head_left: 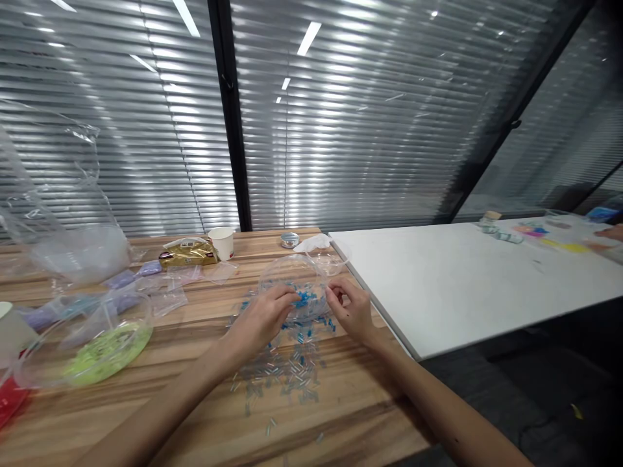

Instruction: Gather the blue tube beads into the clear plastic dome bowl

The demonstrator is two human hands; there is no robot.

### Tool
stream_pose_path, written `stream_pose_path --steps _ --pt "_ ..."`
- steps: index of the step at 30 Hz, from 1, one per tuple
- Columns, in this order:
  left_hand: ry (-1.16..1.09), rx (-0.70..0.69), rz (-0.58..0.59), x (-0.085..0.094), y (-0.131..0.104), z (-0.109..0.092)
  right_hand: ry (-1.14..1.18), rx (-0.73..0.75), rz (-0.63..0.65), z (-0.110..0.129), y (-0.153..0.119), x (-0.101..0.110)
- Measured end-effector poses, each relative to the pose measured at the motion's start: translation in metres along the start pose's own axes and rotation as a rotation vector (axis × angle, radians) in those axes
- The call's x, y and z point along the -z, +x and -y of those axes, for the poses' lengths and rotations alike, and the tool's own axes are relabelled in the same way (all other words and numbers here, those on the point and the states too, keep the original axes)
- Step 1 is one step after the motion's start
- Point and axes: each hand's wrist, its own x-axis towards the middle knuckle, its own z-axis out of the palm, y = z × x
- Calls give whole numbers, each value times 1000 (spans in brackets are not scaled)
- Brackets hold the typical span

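Observation:
A clear round plastic container [293, 264] stands on the wooden table with small blue pieces [304, 298] in it. My left hand [265, 311] reaches over its near left side, fingers bent down at the blue pieces; whether anything is between the fingertips is hidden. My right hand [351, 308] is at the container's right rim, thumb and index finger pressed together on something too small to make out. Clear and blue tube-like pieces [298, 373] lie scattered on the table in front of the container.
On the left are a clear dish with yellow-green pieces [109, 350], plastic bags [168, 299] and a large bag [80, 250]. Behind stand a paper cup [222, 243], a gold packet [189, 253] and a tin [289, 240]. A white table [438, 279] adjoins at right; a person's hand [610, 232] shows there.

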Motion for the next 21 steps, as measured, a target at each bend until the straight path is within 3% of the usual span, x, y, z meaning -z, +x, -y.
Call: stream_pose_path --steps 5,10,14,21 --pt "-86 -52 270 6 -1 -18 19 -8 20 0 0 0" --pt "-191 -71 489 5 -7 -24 36 -9 29 0 0 1" --pt "-253 -23 588 5 -9 -25 40 -11 34 1 1 1" --pt "-268 -23 627 3 -11 -29 59 -44 82 -3 -2 -1"
